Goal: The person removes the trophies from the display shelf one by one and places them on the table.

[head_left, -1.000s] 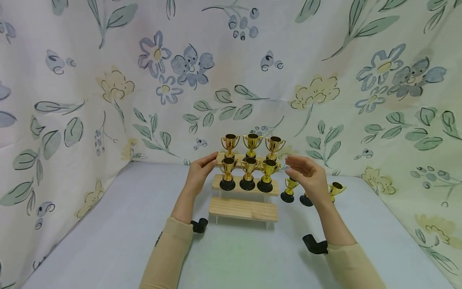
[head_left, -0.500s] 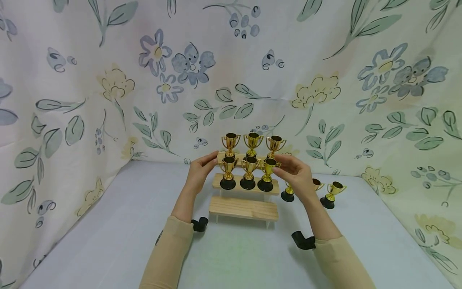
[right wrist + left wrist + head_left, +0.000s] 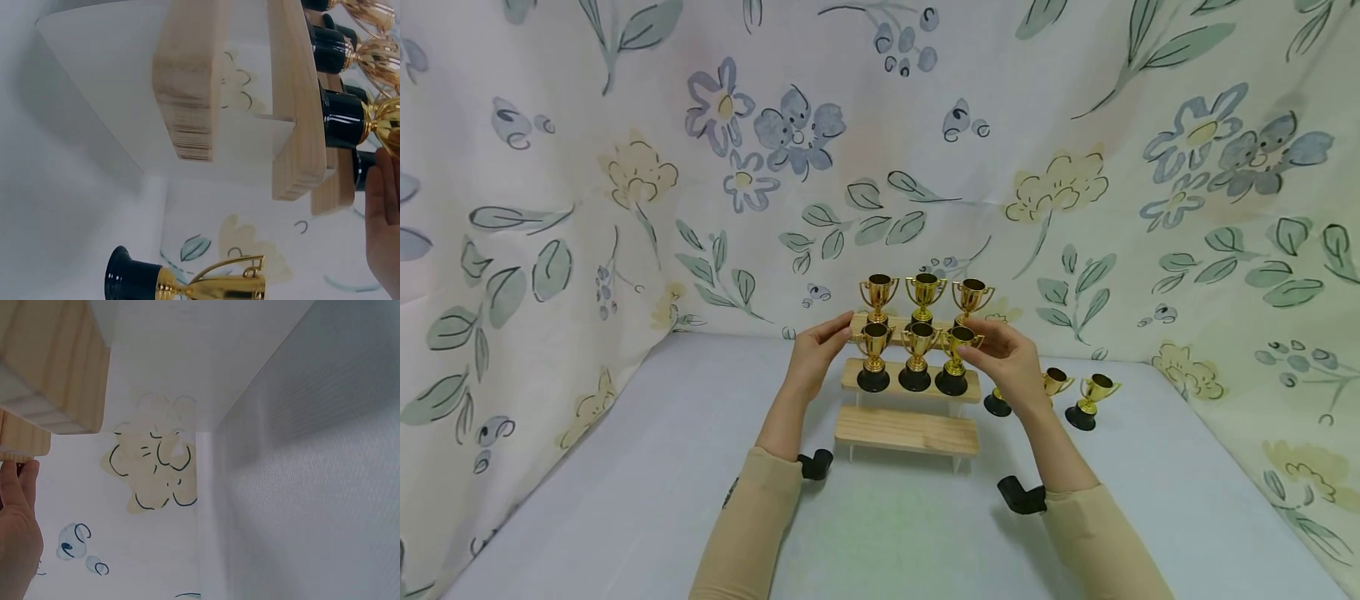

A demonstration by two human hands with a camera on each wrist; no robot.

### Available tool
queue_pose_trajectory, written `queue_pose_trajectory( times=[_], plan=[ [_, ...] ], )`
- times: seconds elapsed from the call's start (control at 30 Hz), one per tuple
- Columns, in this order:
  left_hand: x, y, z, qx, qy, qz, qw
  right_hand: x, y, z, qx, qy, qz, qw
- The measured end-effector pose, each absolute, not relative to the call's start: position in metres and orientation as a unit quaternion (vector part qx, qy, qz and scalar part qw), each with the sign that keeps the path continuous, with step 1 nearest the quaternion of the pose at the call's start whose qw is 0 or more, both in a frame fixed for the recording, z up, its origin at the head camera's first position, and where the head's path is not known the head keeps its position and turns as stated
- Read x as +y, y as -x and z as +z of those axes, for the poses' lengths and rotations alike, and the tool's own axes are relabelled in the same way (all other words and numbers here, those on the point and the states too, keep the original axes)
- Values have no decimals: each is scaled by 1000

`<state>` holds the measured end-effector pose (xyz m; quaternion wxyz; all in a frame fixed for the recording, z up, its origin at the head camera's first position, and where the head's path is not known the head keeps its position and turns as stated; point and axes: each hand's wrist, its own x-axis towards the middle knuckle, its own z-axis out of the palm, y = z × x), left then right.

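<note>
My right hand (image 3: 1013, 362) had just reached the right trophy (image 3: 956, 346) on the middle shelf (image 3: 850, 379), so adjusting seemed possible; whether its fingers pinched, I could not tell. My left hand (image 3: 810, 358) had fingers slightly apart.

Partly out of sight

From out here I can't tell whether the right hand (image 3: 1011, 362) touches the end trophy (image 3: 953, 368) at the middle shelf's (image 3: 850, 377) right edge. That hand hides the cup of a tabletop trophy (image 3: 997, 405) beyond that edge. My left wrist feed cuts off the left hand (image 3: 19, 534).
</note>
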<state>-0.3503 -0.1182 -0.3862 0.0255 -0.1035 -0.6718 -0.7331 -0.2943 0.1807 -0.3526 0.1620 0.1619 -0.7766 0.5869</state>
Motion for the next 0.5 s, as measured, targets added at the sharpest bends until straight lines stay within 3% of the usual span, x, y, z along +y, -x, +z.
queue_pose_trajectory(
  times=[0.5],
  plan=[
    [-118, 351, -386, -670, 105, -734, 29, 178, 293, -351, -781, -147, 581, 175]
  ],
)
